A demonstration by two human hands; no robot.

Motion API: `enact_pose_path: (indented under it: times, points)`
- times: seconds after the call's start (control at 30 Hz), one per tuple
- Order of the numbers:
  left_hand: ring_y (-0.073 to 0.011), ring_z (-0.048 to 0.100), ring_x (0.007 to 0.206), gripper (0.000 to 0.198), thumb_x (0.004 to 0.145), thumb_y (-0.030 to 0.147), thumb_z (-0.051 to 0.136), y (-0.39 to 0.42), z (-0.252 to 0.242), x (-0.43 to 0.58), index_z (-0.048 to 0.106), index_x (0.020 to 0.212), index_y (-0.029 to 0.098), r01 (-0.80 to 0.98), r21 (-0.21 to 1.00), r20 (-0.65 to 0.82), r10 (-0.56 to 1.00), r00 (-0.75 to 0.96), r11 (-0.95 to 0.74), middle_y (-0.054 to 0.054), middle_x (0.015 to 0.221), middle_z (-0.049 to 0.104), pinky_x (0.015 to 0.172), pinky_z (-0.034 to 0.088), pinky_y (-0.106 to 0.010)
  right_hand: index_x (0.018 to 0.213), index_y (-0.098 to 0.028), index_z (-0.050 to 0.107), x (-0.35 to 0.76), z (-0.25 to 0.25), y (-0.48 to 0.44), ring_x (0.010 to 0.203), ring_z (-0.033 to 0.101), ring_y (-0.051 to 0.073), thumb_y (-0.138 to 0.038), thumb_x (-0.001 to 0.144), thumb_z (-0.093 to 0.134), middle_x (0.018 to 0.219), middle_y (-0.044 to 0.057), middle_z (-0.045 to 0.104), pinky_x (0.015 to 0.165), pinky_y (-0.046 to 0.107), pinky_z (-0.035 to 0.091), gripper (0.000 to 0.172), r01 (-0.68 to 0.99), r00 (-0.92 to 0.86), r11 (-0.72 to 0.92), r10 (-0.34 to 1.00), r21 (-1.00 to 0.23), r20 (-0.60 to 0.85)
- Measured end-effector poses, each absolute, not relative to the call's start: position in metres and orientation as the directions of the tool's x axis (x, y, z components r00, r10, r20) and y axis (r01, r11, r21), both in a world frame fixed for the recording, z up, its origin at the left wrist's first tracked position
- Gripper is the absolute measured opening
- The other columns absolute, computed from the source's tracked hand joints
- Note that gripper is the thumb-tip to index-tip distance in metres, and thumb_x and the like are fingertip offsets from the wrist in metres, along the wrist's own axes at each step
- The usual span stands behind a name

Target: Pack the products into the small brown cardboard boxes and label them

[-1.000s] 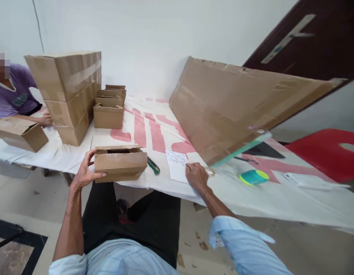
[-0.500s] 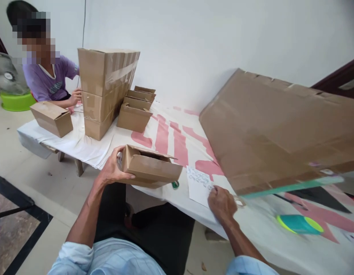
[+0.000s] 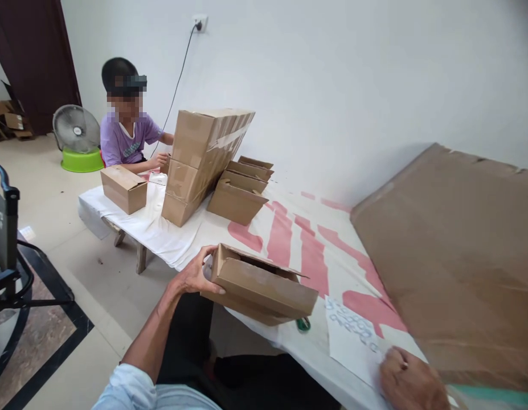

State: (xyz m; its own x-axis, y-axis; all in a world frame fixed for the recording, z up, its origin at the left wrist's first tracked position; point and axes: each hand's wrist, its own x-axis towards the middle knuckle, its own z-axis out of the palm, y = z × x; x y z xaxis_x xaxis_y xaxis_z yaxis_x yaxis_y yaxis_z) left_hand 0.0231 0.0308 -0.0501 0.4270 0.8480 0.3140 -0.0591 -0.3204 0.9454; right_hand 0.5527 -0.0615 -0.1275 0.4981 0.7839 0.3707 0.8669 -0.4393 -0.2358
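My left hand (image 3: 194,277) grips one end of a brown cardboard box (image 3: 264,287), thumb on the near side. The box is tilted over the table's front edge, with its top flaps partly raised and a dark gap between them. My right hand (image 3: 411,378) is closed at the lower right corner of a white sheet of paper (image 3: 349,341). Whatever its fingers pinch, if anything, is hidden. Small dark ring shapes lie in rows on the sheet; I cannot tell whether they are drawn or loose. A small green round item (image 3: 303,324) sits just beyond the box.
Taped boxes (image 3: 189,165) are stacked on the table (image 3: 170,245), beside several open-flapped boxes (image 3: 236,199). Another box (image 3: 125,189) stands farther left, near a seated person (image 3: 129,136). A large cardboard panel (image 3: 451,256) slants on the right; a chair (image 3: 7,239) is at left.
The view has swung left, so everything sits farther right and lower. My right hand has drawn back slightly from the ring shapes. My left hand keeps its hold on the box.
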Motion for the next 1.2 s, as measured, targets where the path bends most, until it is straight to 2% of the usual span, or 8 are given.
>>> enact_pose_path:
  times: [0.1, 0.23, 0.33, 0.43, 0.53, 0.67, 0.83, 1.2]
  points:
    - [-0.0455, 0.039, 0.158, 0.13, 0.047, 0.039, 0.105, 0.032, -0.059, 0.023, 0.044, 0.161, 0.025, -0.117, 0.954, 0.297, 0.844, 0.446, -0.274, -0.02, 0.165, 0.048, 0.127, 0.031, -0.06, 0.093, -0.036, 0.08, 0.529, -0.112, -0.054, 0.085, 0.068, 0.046, -0.047, 0.088, 0.037, 0.074, 0.019, 0.062, 0.07, 0.061, 0.054, 0.045, 0.802, 0.593, -0.436, 0.665, -0.407, 0.454]
    - [-0.0452, 0.041, 0.156, 0.125, 0.049, 0.04, 0.105, 0.031, -0.064, 0.024, 0.047, 0.159, 0.024, -0.138, 0.959, 0.284, 0.858, 0.429, -0.249, -0.019, 0.163, 0.05, 0.127, 0.032, -0.059, 0.087, -0.025, 0.072, 0.481, -0.085, -0.04, 0.081, 0.064, 0.037, -0.058, 0.084, 0.045, 0.079, 0.014, 0.064, 0.077, 0.056, 0.056, 0.043, 0.849, 0.485, -0.18, 0.642, -0.497, 0.594]
    - [-0.0437, 0.049, 0.148, 0.124, 0.048, 0.039, 0.105, 0.028, -0.059, 0.027, 0.049, 0.158, 0.024, -0.074, 0.952, 0.3, 0.869, 0.393, -0.296, -0.016, 0.156, 0.056, 0.125, 0.036, -0.057, 0.094, -0.02, 0.071, 0.44, -0.061, -0.035, 0.086, 0.065, 0.031, -0.065, 0.09, 0.048, 0.094, 0.014, 0.069, 0.08, 0.049, 0.057, 0.05, 0.822, 0.423, -0.008, 0.678, -0.57, 0.601]
    - [-0.0422, 0.054, 0.143, 0.122, 0.049, 0.038, 0.104, 0.024, -0.047, 0.029, 0.049, 0.157, 0.024, 0.038, 0.936, 0.314, 0.878, 0.361, -0.35, -0.015, 0.153, 0.058, 0.124, 0.039, -0.057, 0.1, -0.019, 0.072, 0.403, -0.038, -0.035, 0.097, 0.068, 0.03, -0.061, 0.096, 0.052, 0.102, 0.013, 0.072, 0.082, 0.044, 0.057, 0.046, 0.792, 0.349, 0.13, 0.706, -0.597, 0.616]
    - [-0.0428, 0.055, 0.141, 0.12, 0.049, 0.037, 0.105, 0.021, -0.035, 0.031, 0.05, 0.155, 0.023, 0.147, 0.901, 0.343, 0.879, 0.332, -0.407, -0.016, 0.155, 0.057, 0.123, 0.04, -0.058, 0.101, -0.021, 0.073, 0.377, -0.021, -0.035, 0.095, 0.068, 0.028, -0.054, 0.099, 0.053, 0.1, 0.011, 0.073, 0.084, 0.043, 0.056, 0.039, 0.8, 0.261, 0.218, 0.713, -0.559, 0.651]
    - [-0.044, 0.055, 0.143, 0.115, 0.05, 0.039, 0.106, 0.018, -0.027, 0.033, 0.054, 0.152, 0.024, 0.186, 0.847, 0.426, 0.845, 0.323, -0.498, -0.019, 0.159, 0.055, 0.122, 0.041, -0.059, 0.103, -0.021, 0.073, 0.363, -0.016, -0.033, 0.096, 0.069, 0.028, -0.051, 0.101, 0.053, 0.101, 0.011, 0.074, 0.085, 0.042, 0.056, 0.037, 0.788, 0.215, 0.258, 0.736, -0.559, 0.643]
    - [-0.0456, 0.048, 0.153, 0.114, 0.053, 0.046, 0.107, 0.017, -0.028, 0.036, 0.055, 0.152, 0.025, 0.21, 0.795, 0.493, 0.807, 0.324, -0.57, -0.022, 0.164, 0.052, 0.123, 0.039, -0.063, 0.106, -0.021, 0.075, 0.361, -0.023, -0.034, 0.104, 0.07, 0.029, -0.054, 0.102, 0.052, 0.109, 0.013, 0.077, 0.095, 0.046, 0.056, 0.04, 0.757, 0.237, 0.24, 0.765, -0.607, 0.599]
    - [-0.0459, 0.052, 0.151, 0.097, 0.053, 0.046, 0.107, 0.014, -0.026, 0.04, 0.061, 0.136, 0.024, 0.211, 0.772, 0.535, 0.793, 0.292, -0.599, -0.023, 0.163, 0.053, 0.122, 0.041, -0.063, 0.109, -0.021, 0.075, 0.359, -0.028, -0.037, 0.108, 0.071, 0.03, -0.056, 0.101, 0.053, 0.113, 0.012, 0.078, 0.098, 0.046, 0.056, 0.042, 0.72, 0.304, 0.196, 0.773, -0.665, 0.557]
